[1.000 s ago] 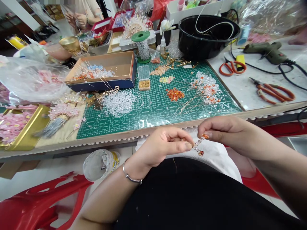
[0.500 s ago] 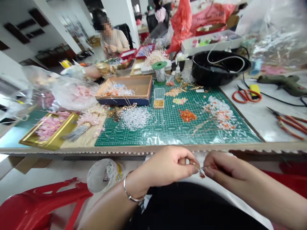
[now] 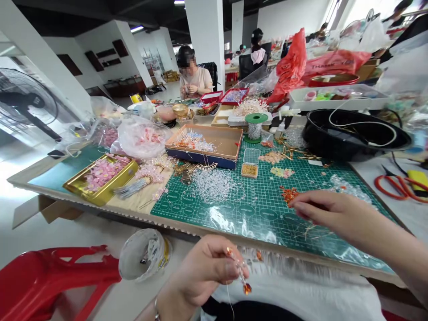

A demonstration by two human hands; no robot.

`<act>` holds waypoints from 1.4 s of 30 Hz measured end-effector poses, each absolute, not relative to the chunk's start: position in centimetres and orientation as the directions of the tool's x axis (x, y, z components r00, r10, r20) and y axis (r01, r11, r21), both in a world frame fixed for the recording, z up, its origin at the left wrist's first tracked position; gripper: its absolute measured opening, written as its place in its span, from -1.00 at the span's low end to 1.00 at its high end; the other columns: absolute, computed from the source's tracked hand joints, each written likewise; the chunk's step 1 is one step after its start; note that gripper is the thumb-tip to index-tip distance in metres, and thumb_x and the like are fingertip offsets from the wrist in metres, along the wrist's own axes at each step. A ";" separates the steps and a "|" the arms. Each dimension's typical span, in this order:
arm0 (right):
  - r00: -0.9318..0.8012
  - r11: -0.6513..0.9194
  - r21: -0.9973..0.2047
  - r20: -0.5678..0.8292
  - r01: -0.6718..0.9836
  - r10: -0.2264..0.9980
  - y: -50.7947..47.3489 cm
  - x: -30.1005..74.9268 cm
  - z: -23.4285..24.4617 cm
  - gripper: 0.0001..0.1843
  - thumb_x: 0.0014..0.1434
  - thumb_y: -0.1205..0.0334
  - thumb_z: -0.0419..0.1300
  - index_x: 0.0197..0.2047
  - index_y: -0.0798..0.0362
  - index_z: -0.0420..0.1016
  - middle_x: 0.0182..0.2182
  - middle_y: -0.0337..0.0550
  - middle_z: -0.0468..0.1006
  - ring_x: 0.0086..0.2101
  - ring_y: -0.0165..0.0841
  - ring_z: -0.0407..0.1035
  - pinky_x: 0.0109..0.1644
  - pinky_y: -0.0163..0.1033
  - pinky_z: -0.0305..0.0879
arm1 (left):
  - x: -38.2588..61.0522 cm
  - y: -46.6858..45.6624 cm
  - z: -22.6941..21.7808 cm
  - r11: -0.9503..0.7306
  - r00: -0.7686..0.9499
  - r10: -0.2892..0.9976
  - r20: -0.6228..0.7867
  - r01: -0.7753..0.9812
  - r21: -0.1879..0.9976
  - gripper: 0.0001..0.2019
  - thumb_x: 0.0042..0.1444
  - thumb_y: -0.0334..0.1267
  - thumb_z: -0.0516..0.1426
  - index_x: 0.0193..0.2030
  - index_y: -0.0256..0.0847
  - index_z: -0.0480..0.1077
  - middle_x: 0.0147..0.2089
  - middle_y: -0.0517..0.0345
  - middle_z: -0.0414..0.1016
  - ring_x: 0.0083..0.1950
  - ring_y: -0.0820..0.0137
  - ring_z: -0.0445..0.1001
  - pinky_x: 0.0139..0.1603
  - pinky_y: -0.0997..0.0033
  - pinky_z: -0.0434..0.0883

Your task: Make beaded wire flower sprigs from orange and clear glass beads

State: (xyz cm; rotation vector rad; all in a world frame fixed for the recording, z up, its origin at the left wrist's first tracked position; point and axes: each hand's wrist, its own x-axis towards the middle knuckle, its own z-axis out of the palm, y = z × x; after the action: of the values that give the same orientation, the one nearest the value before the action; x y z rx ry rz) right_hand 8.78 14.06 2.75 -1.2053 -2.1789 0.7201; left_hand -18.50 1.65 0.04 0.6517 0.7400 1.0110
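Note:
My left hand [image 3: 203, 274] is closed below the table edge, pinching a thin wire with clear and orange beads [image 3: 241, 275] that hangs from its fingertips. My right hand [image 3: 329, 214] reaches over the green cutting mat [image 3: 234, 205], fingers drawn together, right beside a small pile of orange beads [image 3: 288, 194]. Whether anything is between its fingertips is hidden. A heap of clear beads [image 3: 214, 183] lies at the mat's middle.
A brown and blue box [image 3: 207, 145], a small clear bead case [image 3: 250, 162], a green wire spool [image 3: 255, 126], a black tub [image 3: 354, 133], orange scissors [image 3: 397, 186], a gold tray of pink flowers [image 3: 103, 176]. A red stool [image 3: 56, 278] and a plastic jar [image 3: 143, 254] sit at the left. Another person sits at the far end.
The view has tilted up. My right hand left the beaded wire and moved up over the mat to the orange beads. My left hand keeps the wire, lower in view.

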 end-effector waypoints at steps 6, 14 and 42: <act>-0.756 0.735 -0.386 0.129 0.558 0.642 19.7 3.0 -0.6 -0.78 0.36 0.13 0.21 -0.02 0.03 0.56 -0.09 -0.09 0.62 -0.17 -0.27 0.53 -0.08 -0.07 0.50 | -18.9 2.1 -1.0 0.305 0.256 0.952 -0.169 -0.729 0.613 -0.74 0.11 -0.11 0.32 -0.40 -0.26 0.46 -0.66 0.45 -0.13 -0.63 0.65 -0.19 -0.58 0.57 -0.10; -0.924 0.911 -0.169 0.016 0.375 0.383 21.8 2.5 -2.3 -0.74 0.37 0.15 0.21 0.07 0.05 0.50 0.01 -0.06 0.55 -0.12 -0.27 0.51 -0.06 -0.05 0.51 | -20.1 2.1 -1.5 0.310 0.237 0.951 -0.200 -0.742 0.594 -0.75 0.13 -0.14 0.32 -0.37 -0.30 0.46 -0.64 0.44 -0.09 -0.62 0.65 -0.18 -0.57 0.59 -0.10; -0.590 0.494 -0.707 0.133 0.507 0.796 24.5 -0.2 0.6 -0.68 0.37 0.12 0.21 0.13 0.04 0.47 0.07 -0.04 0.53 -0.08 -0.23 0.50 -0.03 -0.01 0.50 | -18.0 1.6 -1.7 0.413 0.309 0.911 -0.275 -0.664 0.623 -0.68 0.02 -0.12 0.39 -0.39 -0.34 0.45 -0.68 0.45 -0.03 -0.64 0.67 -0.18 -0.57 0.55 -0.19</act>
State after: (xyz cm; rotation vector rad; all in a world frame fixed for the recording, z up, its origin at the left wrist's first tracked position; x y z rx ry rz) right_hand -0.19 24.50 0.58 -1.0761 -2.2954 0.8726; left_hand -17.98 1.62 -1.73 0.4358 0.6588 1.0847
